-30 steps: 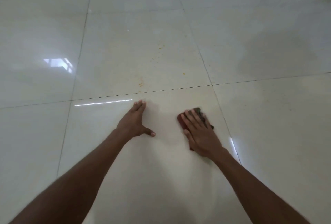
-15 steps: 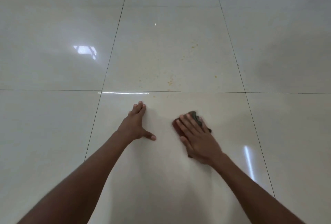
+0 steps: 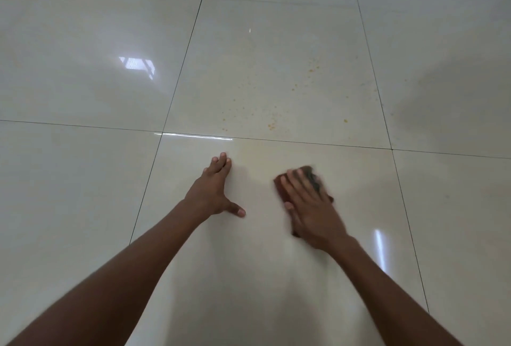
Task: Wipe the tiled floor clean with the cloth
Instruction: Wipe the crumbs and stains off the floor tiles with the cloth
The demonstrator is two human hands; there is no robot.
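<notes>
Glossy cream tiled floor (image 3: 83,207), speckled orange; right hand (image 3: 312,207) presses a dark red folded cloth (image 3: 280,184) with flat fingers; left hand (image 3: 214,189) rests released, palm down.

Single view only, head-worn wide-angle camera, so no second view shares anything with it. It looks forward and steeply down from above the person's own arms, which enter from the bottom corners and run up toward mid-frame. The left hand (image 3: 214,193) and right hand (image 3: 309,207) sit just below centre, near the lens; the right one is motion-blurred. The floor (image 3: 83,193) fills the whole frame, no horizon or wall showing. Past the fingertips the grout lines (image 3: 304,141) run slightly tilted and bend outward at the edges from lens distortion. Beyond the fingers the tiles recede toward the top edge.
</notes>
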